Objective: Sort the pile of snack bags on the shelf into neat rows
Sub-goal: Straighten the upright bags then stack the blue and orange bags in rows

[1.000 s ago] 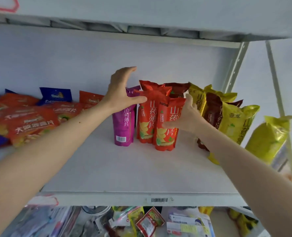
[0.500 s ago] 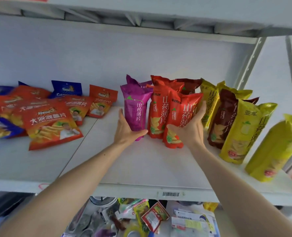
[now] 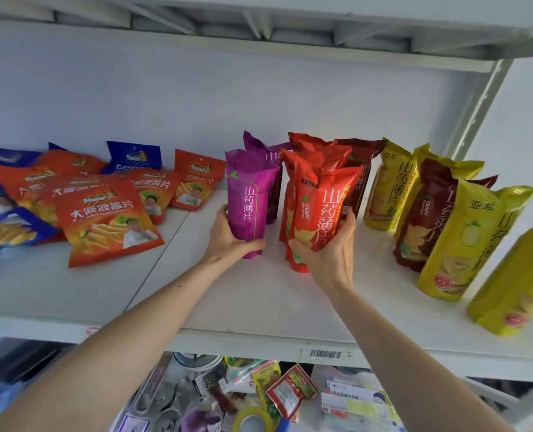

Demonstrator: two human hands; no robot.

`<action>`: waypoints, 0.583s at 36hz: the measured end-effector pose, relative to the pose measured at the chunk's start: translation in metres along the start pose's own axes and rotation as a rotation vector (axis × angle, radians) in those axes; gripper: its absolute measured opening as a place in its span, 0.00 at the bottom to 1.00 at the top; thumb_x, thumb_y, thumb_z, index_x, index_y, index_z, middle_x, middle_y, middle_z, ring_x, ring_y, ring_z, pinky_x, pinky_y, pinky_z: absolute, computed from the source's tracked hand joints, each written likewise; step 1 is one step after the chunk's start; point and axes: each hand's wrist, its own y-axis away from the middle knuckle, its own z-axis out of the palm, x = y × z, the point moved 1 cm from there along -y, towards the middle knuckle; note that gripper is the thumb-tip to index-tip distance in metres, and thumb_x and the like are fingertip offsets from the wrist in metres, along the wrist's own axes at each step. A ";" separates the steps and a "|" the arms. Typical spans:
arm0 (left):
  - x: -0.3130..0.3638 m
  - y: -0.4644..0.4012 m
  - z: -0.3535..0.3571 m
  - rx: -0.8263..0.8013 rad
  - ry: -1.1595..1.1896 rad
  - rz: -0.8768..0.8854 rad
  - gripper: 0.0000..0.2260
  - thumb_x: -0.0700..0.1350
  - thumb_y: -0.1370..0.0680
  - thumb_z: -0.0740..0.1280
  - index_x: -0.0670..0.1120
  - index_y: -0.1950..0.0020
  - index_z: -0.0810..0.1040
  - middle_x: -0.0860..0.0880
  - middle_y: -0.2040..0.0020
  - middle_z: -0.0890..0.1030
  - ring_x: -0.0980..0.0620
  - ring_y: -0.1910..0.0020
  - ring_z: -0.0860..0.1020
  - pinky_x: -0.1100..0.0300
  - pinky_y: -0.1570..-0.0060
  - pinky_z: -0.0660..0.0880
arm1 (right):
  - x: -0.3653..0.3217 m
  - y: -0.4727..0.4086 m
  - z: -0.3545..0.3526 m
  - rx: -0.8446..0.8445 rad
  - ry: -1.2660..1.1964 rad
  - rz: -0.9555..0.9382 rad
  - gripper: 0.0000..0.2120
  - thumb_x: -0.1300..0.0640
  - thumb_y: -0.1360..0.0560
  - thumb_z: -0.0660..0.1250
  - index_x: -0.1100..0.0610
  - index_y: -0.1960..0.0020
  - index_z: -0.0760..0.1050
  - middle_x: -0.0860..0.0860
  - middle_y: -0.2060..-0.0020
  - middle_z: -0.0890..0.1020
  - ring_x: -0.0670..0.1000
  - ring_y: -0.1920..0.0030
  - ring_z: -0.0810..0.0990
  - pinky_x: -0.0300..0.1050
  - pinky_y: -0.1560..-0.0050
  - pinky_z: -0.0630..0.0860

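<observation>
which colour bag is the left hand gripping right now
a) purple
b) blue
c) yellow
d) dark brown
a, the left hand wraps the base of the upright purple bag, while the right hand holds the red bag beside it.

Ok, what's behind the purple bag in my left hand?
Directly behind the front purple bag in the left hand stands a second purple bag; only its crimped top and right edge show. Its lower part, and anything farther back, is covered.
</observation>
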 end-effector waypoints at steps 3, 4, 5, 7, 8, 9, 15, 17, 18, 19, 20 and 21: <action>0.007 0.007 0.010 0.113 -0.063 -0.020 0.56 0.60 0.46 0.82 0.50 0.25 0.58 0.48 0.31 0.66 0.49 0.32 0.67 0.48 0.35 0.72 | 0.009 0.005 0.002 -0.036 0.025 0.031 0.58 0.42 0.40 0.79 0.47 0.24 0.44 0.53 0.29 0.63 0.55 0.30 0.67 0.60 0.36 0.73; 0.009 0.009 0.014 0.159 -0.081 -0.033 0.57 0.61 0.46 0.82 0.49 0.25 0.57 0.47 0.31 0.63 0.48 0.30 0.64 0.48 0.34 0.71 | 0.011 0.006 0.003 -0.046 0.029 0.040 0.58 0.42 0.40 0.79 0.47 0.24 0.44 0.53 0.29 0.63 0.55 0.30 0.67 0.60 0.36 0.73; 0.011 0.010 0.017 0.205 -0.100 -0.037 0.57 0.62 0.46 0.81 0.48 0.25 0.56 0.47 0.31 0.61 0.46 0.30 0.63 0.47 0.34 0.71 | 0.013 0.007 0.004 -0.054 0.029 0.044 0.58 0.43 0.40 0.80 0.48 0.24 0.45 0.53 0.29 0.64 0.55 0.31 0.68 0.58 0.37 0.73; 0.012 0.012 0.022 0.266 -0.111 -0.045 0.56 0.61 0.45 0.81 0.47 0.25 0.57 0.44 0.32 0.62 0.44 0.32 0.65 0.48 0.37 0.73 | 0.016 0.008 0.005 -0.067 0.032 0.049 0.56 0.44 0.40 0.80 0.49 0.24 0.48 0.53 0.32 0.65 0.55 0.33 0.69 0.55 0.39 0.75; 0.010 0.011 0.023 0.277 -0.106 -0.051 0.55 0.59 0.44 0.82 0.46 0.25 0.58 0.43 0.33 0.62 0.43 0.33 0.67 0.49 0.37 0.73 | 0.017 0.009 0.006 -0.073 0.036 0.051 0.55 0.44 0.39 0.81 0.50 0.24 0.49 0.53 0.32 0.65 0.55 0.34 0.70 0.54 0.41 0.75; 0.010 0.011 0.023 0.274 -0.098 -0.053 0.54 0.57 0.43 0.82 0.46 0.25 0.58 0.43 0.34 0.63 0.43 0.35 0.69 0.51 0.38 0.73 | 0.017 0.009 0.006 -0.076 0.043 0.051 0.55 0.45 0.39 0.81 0.50 0.24 0.49 0.53 0.32 0.65 0.55 0.34 0.70 0.54 0.41 0.75; -0.006 0.002 0.005 0.104 0.033 -0.034 0.49 0.44 0.35 0.79 0.46 0.23 0.53 0.46 0.38 0.73 0.56 0.51 0.78 0.65 0.56 0.78 | 0.022 0.006 0.007 -0.085 0.056 0.046 0.53 0.45 0.38 0.80 0.53 0.25 0.52 0.54 0.33 0.67 0.54 0.35 0.71 0.53 0.42 0.76; -0.008 0.001 -0.001 0.011 0.071 -0.049 0.44 0.39 0.32 0.77 0.46 0.24 0.54 0.46 0.39 0.75 0.55 0.49 0.79 0.56 0.49 0.80 | 0.023 0.006 0.008 -0.083 0.058 0.048 0.52 0.44 0.38 0.80 0.53 0.25 0.53 0.53 0.33 0.67 0.55 0.35 0.72 0.53 0.43 0.77; -0.009 -0.001 -0.003 -0.031 0.072 -0.052 0.43 0.39 0.33 0.77 0.47 0.25 0.56 0.46 0.39 0.75 0.53 0.47 0.79 0.52 0.48 0.81 | 0.023 0.006 0.009 -0.083 0.059 0.052 0.52 0.44 0.38 0.80 0.53 0.25 0.53 0.53 0.33 0.67 0.55 0.35 0.72 0.53 0.42 0.77; -0.009 -0.002 -0.004 -0.063 0.060 -0.048 0.43 0.41 0.35 0.78 0.47 0.26 0.57 0.47 0.39 0.76 0.51 0.45 0.79 0.51 0.49 0.81 | 0.023 0.006 0.009 -0.083 0.057 0.056 0.52 0.44 0.37 0.80 0.52 0.25 0.52 0.53 0.32 0.67 0.54 0.35 0.72 0.54 0.42 0.77; -0.008 -0.002 -0.004 -0.070 0.029 -0.044 0.45 0.44 0.37 0.79 0.49 0.27 0.59 0.48 0.40 0.76 0.49 0.44 0.79 0.50 0.50 0.82 | 0.023 0.007 0.009 -0.082 0.054 0.057 0.52 0.44 0.37 0.80 0.52 0.25 0.52 0.53 0.32 0.67 0.54 0.35 0.72 0.54 0.42 0.77; -0.005 0.000 -0.003 -0.053 0.000 -0.031 0.46 0.49 0.40 0.81 0.51 0.28 0.61 0.50 0.41 0.77 0.50 0.44 0.79 0.51 0.50 0.82 | 0.023 0.007 0.009 -0.080 0.048 0.054 0.52 0.44 0.38 0.80 0.52 0.25 0.52 0.53 0.32 0.67 0.54 0.35 0.71 0.54 0.42 0.77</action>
